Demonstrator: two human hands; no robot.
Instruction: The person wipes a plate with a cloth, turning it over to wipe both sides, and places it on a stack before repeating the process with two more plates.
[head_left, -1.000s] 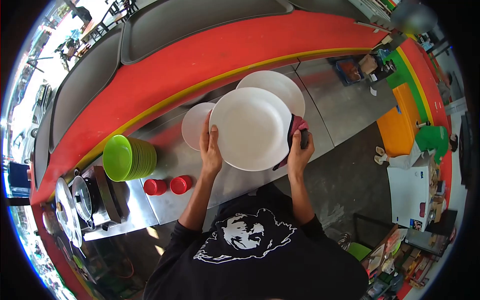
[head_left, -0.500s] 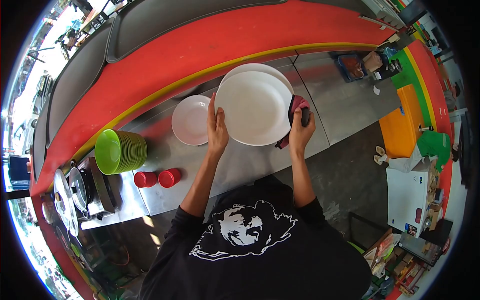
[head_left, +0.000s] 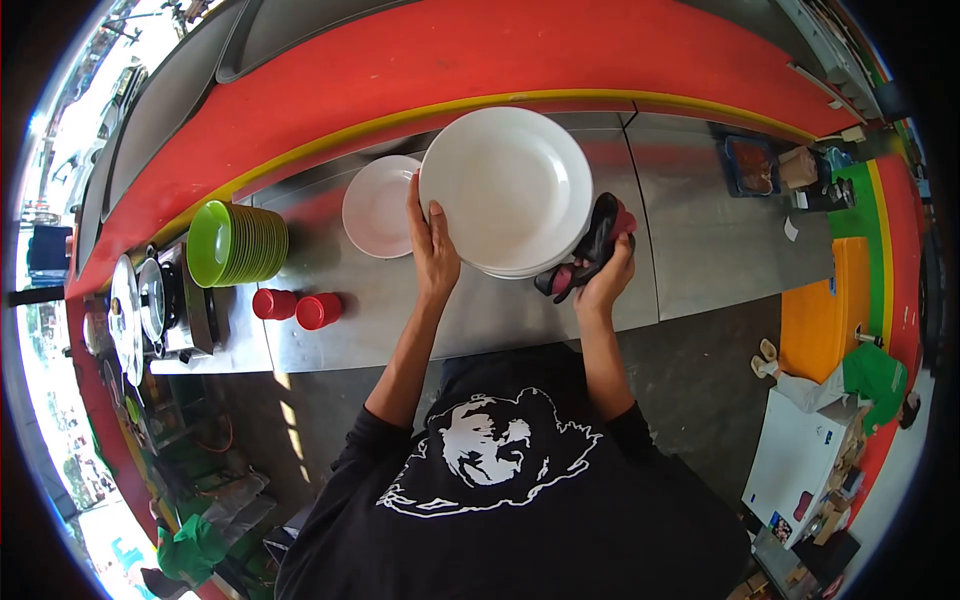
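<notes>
My left hand (head_left: 432, 247) grips the left rim of a large white plate (head_left: 505, 185), which rests on another white plate beneath it on the steel counter (head_left: 420, 300). My right hand (head_left: 606, 272) is at the plate's right edge, holding a dark red and black cloth (head_left: 590, 248). A smaller white plate (head_left: 377, 207) lies on the counter just left of my left hand.
A stack of green plates (head_left: 235, 243) leans on its side at the left, with two red cups (head_left: 298, 307) in front of it. Metal pots (head_left: 140, 310) stand at the far left. A red and yellow ledge (head_left: 480, 60) borders the counter's far side. A tray of food (head_left: 752, 165) sits at the right.
The large plate has come down onto the plate behind it, so the two now sit stacked. My right hand with the cloth has slipped to the plate's lower right edge.
</notes>
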